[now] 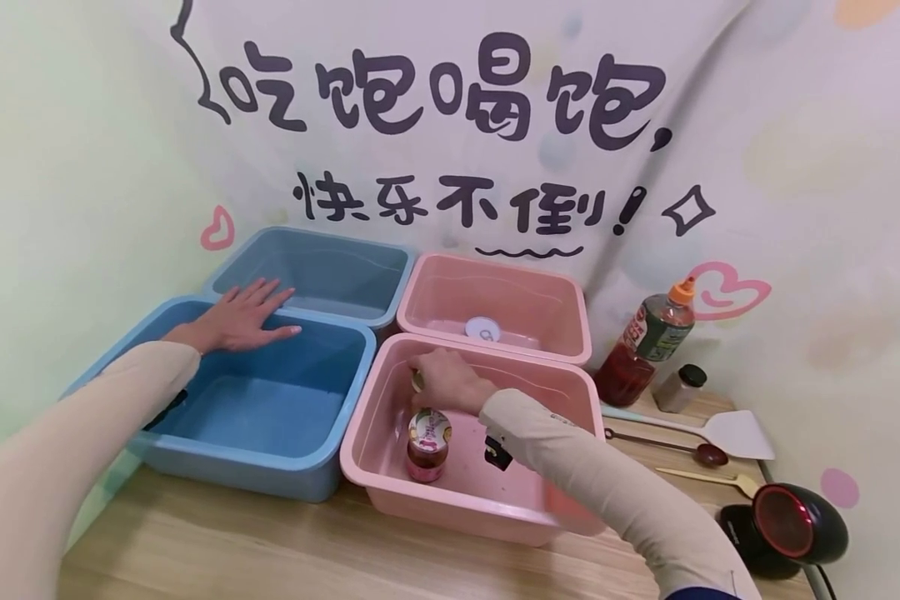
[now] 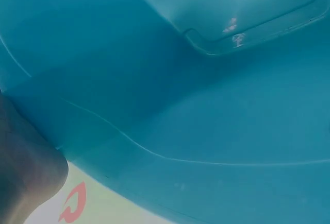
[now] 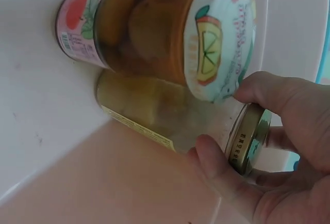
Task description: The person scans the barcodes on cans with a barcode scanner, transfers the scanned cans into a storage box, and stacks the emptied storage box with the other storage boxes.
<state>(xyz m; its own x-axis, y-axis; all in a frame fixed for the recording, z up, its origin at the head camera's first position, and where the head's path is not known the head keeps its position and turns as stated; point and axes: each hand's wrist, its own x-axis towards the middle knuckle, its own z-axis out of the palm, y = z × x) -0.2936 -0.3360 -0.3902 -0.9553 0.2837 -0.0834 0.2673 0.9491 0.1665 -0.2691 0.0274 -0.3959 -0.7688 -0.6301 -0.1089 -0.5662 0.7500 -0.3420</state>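
In the head view my left hand [image 1: 242,320] lies with spread fingers over the rim between the two blue bins [image 1: 277,454]. My right hand [image 1: 453,382] reaches down into the front pink bin [image 1: 487,508]. Its thumb and fingers grip a glass jar [image 3: 149,103] at the gold lid, and pale yellowish contents show through the glass. Right beside that jar stands a jar of fruit [image 1: 427,450] with a printed white lid and a pink label. In the head view the hand hides most of the gripped jar.
The back pink bin [image 1: 570,292] holds a round white item [image 1: 482,328]. To the right stand a red sauce bottle [image 1: 636,350] and a small black-capped jar [image 1: 680,389]. A white spatula [image 1: 738,435], a dark spoon [image 1: 711,455], a wooden spoon [image 1: 746,483] and a black device [image 1: 798,525] lie nearby.
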